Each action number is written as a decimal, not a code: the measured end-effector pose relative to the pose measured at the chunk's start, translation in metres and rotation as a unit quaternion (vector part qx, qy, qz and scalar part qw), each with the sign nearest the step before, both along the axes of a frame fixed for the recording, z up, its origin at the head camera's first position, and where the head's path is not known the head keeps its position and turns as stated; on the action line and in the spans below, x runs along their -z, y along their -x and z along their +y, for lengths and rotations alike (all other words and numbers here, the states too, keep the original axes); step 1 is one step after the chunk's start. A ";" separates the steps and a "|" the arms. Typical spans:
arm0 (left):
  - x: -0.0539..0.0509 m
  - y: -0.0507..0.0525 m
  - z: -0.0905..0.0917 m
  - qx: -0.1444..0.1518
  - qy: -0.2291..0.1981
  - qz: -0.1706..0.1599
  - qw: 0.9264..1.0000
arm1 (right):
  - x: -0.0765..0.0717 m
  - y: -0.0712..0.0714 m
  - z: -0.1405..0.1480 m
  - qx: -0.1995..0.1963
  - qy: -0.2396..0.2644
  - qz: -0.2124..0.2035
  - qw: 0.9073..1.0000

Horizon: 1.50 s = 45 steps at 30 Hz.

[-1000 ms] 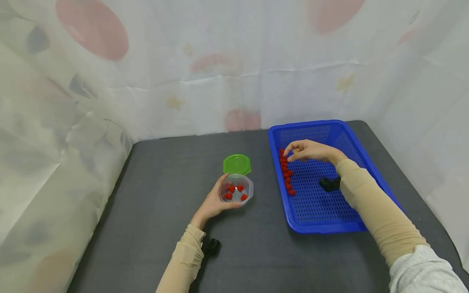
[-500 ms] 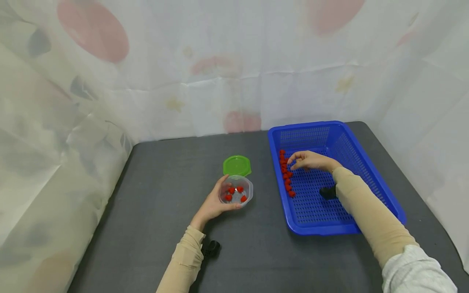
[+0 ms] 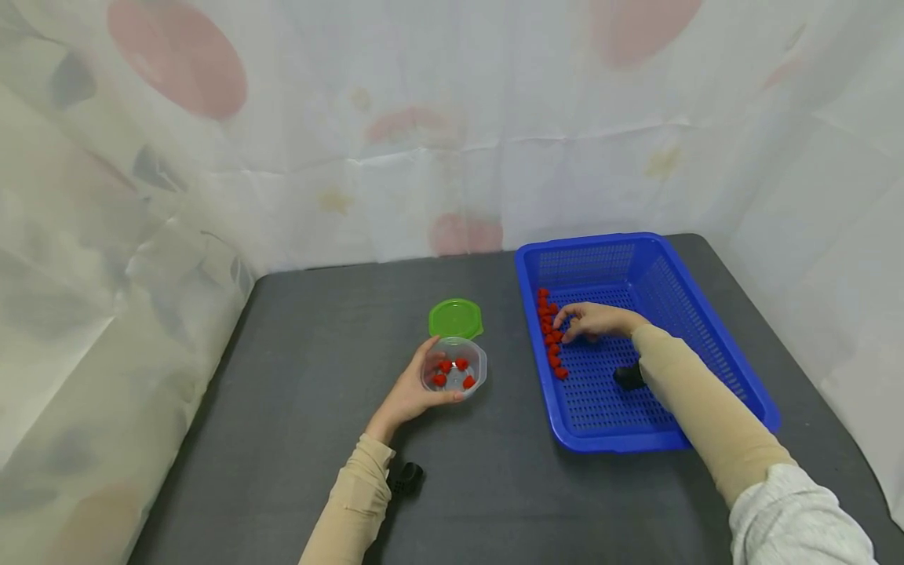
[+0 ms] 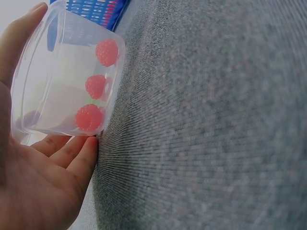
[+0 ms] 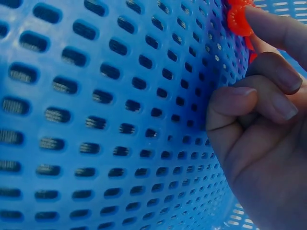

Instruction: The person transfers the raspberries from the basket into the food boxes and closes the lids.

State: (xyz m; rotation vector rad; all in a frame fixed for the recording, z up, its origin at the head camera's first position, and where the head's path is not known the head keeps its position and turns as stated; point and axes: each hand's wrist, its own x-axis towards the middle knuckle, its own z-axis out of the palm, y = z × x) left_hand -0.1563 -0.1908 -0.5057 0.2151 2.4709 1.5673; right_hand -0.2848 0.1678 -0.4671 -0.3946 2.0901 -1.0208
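Note:
In the head view my left hand (image 3: 413,392) grips a clear plastic cup (image 3: 456,387), its mouth tilted toward the camera, with several red raspberries (image 3: 461,364) inside. Three raspberries (image 4: 89,117) show through its wall in the left wrist view. A green lid (image 3: 455,318) lies just behind the cup. My right hand (image 3: 599,320) is inside the blue basket (image 3: 621,442), beside a line of raspberries (image 3: 561,373) along its left side. In the right wrist view my right thumb and forefinger close on a raspberry (image 5: 238,20), the other fingers curled.
The dark grey table (image 3: 282,439) extends left and in front of the cup. Patterned white sheeting (image 3: 318,94) hangs behind and at both sides. A black wrist camera (image 3: 628,377) is over the basket floor; another (image 3: 407,479) is under the left wrist.
My right hand has moved nearer along the raspberry line, and its fingers have come down to a raspberry. The left hand and cup have stayed almost still.

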 end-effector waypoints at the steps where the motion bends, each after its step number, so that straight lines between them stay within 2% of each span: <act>1: 0.000 0.000 0.000 0.000 0.001 -0.001 1.000 | 0.000 0.000 -0.001 -0.001 -0.003 -0.001 1.000; 21: -0.003 0.000 -0.001 0.006 0.000 0.002 1.000 | 0.000 -0.001 -0.006 -0.011 -0.028 0.017 0.999; 28: -0.004 -0.001 0.001 0.005 -0.011 -0.013 1.000 | -0.001 -0.002 -0.004 -0.017 -0.028 0.016 0.999; 29: -0.006 -0.002 0.002 0.007 -0.010 -0.018 1.000 | -0.001 -0.003 -0.004 -0.017 -0.028 0.014 0.999; 36: -0.040 -0.014 0.008 0.022 -0.006 -0.031 0.999 | -0.004 -0.003 -0.003 -0.008 -0.021 -0.001 1.000; 45: -0.043 -0.015 0.009 0.023 -0.007 -0.030 0.999 | -0.010 -0.002 0.004 -0.007 -0.014 0.006 1.000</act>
